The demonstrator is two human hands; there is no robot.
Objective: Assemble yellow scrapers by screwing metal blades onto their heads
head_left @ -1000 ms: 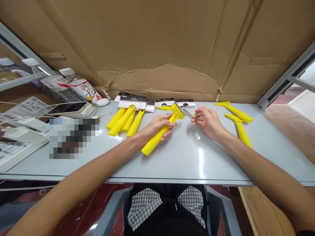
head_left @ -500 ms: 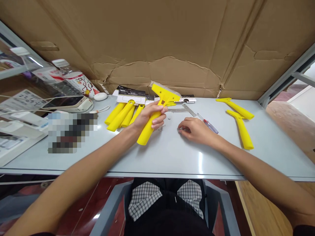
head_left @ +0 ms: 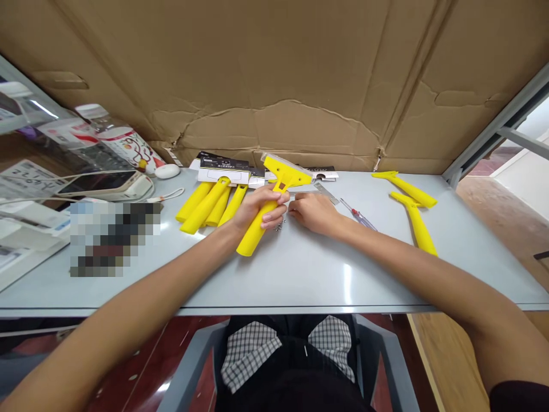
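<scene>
My left hand (head_left: pixel 261 209) is wrapped around the handle of a yellow scraper (head_left: pixel 252 236), its wide head tilted up and away from me. A clear strip runs along the head's far edge. Just right of it, my right hand (head_left: pixel 316 213) rests low over the table with fingers curled together; whatever they pinch is hidden. Small screws (head_left: pixel 279 226) lie between the hands, partly covered by the left fingers. Flat metal blades (head_left: pixel 326 193) lie behind the right hand. A screwdriver (head_left: pixel 358 215) with a clear handle lies beyond the right wrist.
Two yellow scraper handles (head_left: pixel 416 220) lie at the right. Several scrapers in black-and-white card sleeves (head_left: pixel 223 170) are piled at the left back. Further left are a phone (head_left: pixel 100 184), a white oval case (head_left: pixel 167 171) and plastic bottles (head_left: pixel 124 143). Cardboard (head_left: pixel 274 68) walls off the back.
My right hand has moved left and slightly away from me, towards the screws, and its fingers have curled in more. The left hand keeps its grip on the scraper. The view has shifted slightly.
</scene>
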